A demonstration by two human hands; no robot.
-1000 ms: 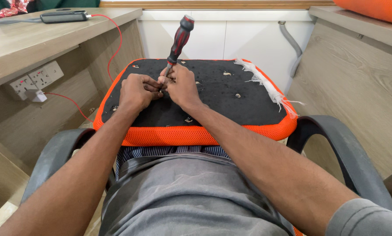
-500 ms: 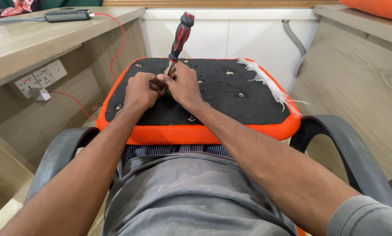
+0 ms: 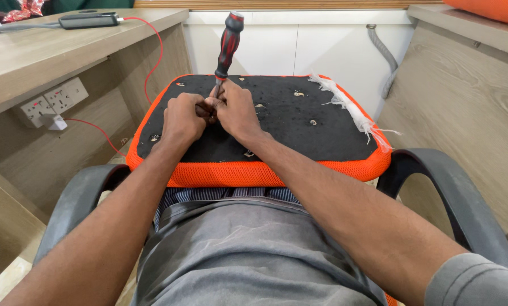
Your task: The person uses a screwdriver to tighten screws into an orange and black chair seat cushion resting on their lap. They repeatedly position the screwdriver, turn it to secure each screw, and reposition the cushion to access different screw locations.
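Observation:
An upturned chair seat [image 3: 322,136], black underneath with an orange mesh rim, rests on my lap. A screwdriver [image 3: 229,45] with a red and black handle stands nearly upright on the seat's left half. My right hand [image 3: 237,110] pinches its lower shaft near the tip. Pressed against it from the left, my left hand [image 3: 183,118] has its fingers closed around the same spot; what lies under the fingertips is hidden. Small metal fittings dot the black surface.
Torn white fabric [image 3: 350,107] hangs along the seat's right edge. A wooden desk [image 3: 50,51] on the left carries a black device with a red cable [image 3: 152,56] and a wall socket [image 3: 53,102]. Grey armrests [image 3: 452,192] flank me. A wooden panel stands right.
Both hands stay clustered at the screwdriver's tip. The handle has tilted slightly more upright, and the view has shifted a little.

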